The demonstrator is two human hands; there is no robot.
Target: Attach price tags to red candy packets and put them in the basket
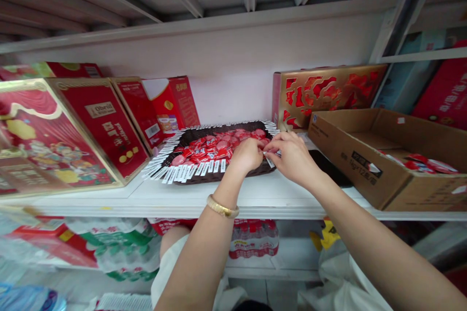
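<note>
At the centre of the frame, a bare left hand [251, 155], with a polished gold metal bangle [222, 206] on its wrist, and a bare right hand [291, 158] reach over a shallow dark brown woven basket [219, 177] sitting on a white shelf [248, 201]. The right fingers [274, 149] are closed in a pinch on a narrow white printed paper tag [270, 161] at the basket's right rim, while the left fingers [255, 148] curl down just beside them; whether they grip anything cannot be told, as the hand hides their tips. The basket holds a heap of small glossy red-wrapped pieces [219, 148], and many more white paper tags [182, 172] fan out along its rim, flimsy strips that seem light and easily bent, best taken by their free ends between fingertip and thumb. The wrapped pieces look light, soft and slippery in their film. An open brown cardboard carton [386, 165] stands at the right of the frame, and red and gold gift boxes [76, 126] lean at the left
</note>
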